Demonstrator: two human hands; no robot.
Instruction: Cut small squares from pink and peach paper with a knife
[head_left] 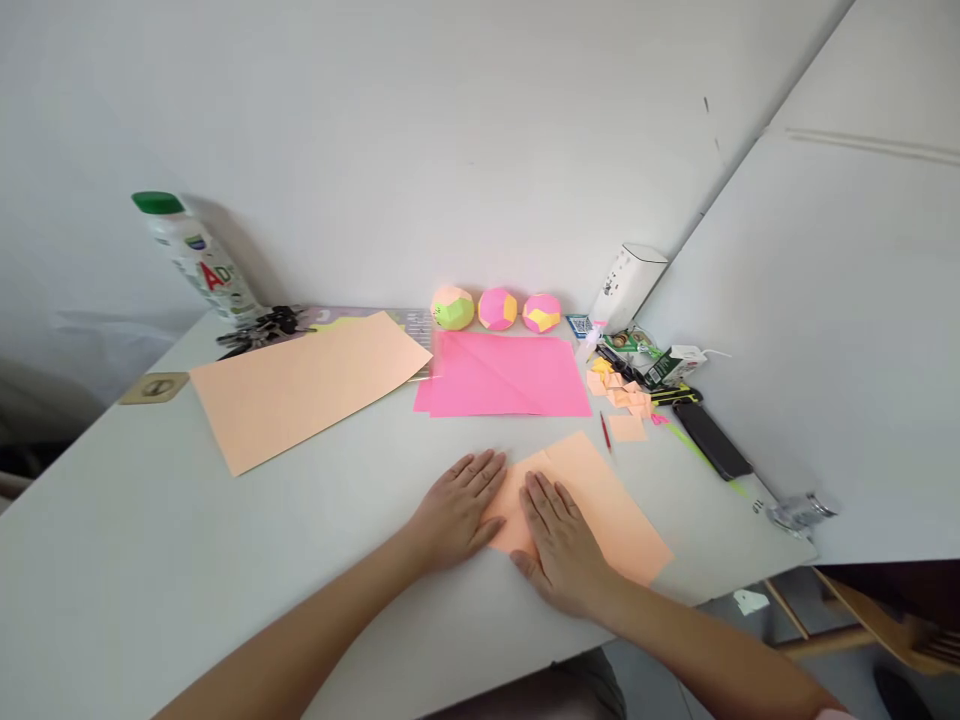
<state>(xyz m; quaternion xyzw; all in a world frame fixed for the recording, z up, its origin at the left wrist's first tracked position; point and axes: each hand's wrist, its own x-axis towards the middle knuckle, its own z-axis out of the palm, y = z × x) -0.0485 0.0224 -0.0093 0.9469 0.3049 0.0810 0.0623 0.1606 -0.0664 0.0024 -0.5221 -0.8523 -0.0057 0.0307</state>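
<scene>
Pressing the peach sheet flat at the front of the surface, left hand and right hand open, palms down, gripping nothing. Seemingly early: one fold creased, pink sheets beyond untouched.

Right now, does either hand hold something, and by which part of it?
Nothing is gripped. The left hand and the right hand lie flat, fingers open, on the left end of the peach paper sheet on the table.
</scene>
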